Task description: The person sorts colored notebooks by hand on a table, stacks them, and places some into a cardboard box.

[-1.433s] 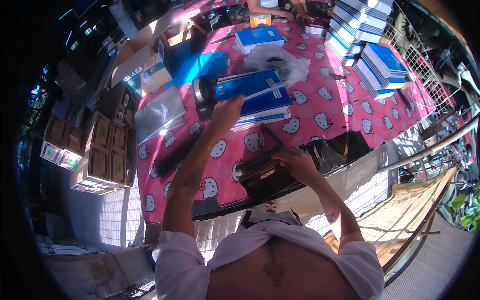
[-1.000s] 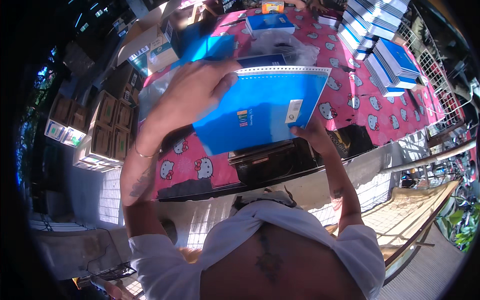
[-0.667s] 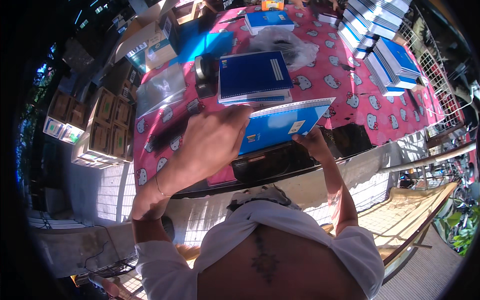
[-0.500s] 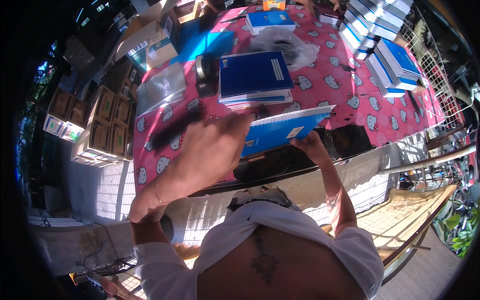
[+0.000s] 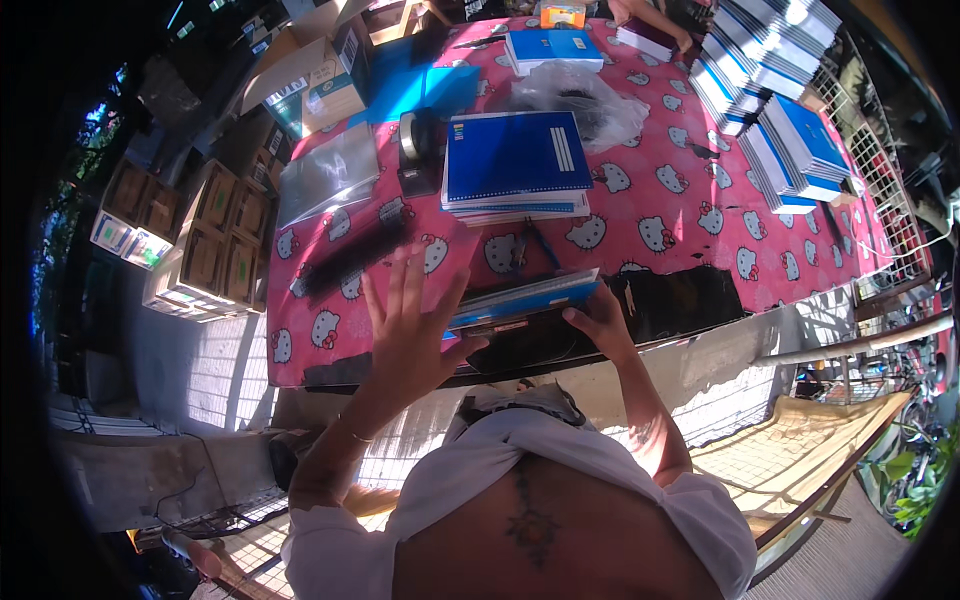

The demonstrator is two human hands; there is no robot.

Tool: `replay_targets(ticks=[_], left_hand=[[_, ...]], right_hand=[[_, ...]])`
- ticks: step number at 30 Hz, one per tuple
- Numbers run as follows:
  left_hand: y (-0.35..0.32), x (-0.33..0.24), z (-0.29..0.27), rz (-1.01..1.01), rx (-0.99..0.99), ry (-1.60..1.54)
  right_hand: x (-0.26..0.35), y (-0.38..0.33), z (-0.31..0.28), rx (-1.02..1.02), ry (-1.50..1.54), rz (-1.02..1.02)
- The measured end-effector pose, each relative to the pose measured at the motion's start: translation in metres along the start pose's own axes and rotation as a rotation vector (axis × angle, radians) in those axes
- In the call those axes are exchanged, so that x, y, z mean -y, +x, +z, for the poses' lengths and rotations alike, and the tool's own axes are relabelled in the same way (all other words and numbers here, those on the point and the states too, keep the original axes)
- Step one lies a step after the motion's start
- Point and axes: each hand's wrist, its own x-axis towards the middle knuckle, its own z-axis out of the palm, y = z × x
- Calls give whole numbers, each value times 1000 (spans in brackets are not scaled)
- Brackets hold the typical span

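Glossy clear plastic [image 5: 330, 178] is laid flat on the pink patterned worktop [image 5: 690, 218]. The left hand [image 5: 411, 340] is splayed pretty wide beside a slim, papery blue notebook [image 5: 535, 303], held at the worktop's near edge, long axis roughly sideways, right end angled slightly away, pinched by the right hand's [image 5: 608, 325] fingers.

Bold lettering on cardboard box [image 5: 335, 85], tiny unreadable coloured print on dark blue notebook [image 5: 515, 155]
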Motion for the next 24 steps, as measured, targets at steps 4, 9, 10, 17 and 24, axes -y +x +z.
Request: replay_targets(ticks=[4,9,10,17,24], left_hand=[[-56,1,63,-532,-555,-807],[-62,12,140,-708,-499,-1838],[-43,33,146,-813,-359,-1645],[82,-20,235,-146,-98,-516],[-61,92,195,-405,-7,-287]], right_hand=[[-14,1,27,-144,92,8],[-14,-21,-2,-215,25,134],[0,-30,-14,-202,23,130],[75,-92,-98,-484,-62,-82],[28,-65,-93,-567,94,-115]])
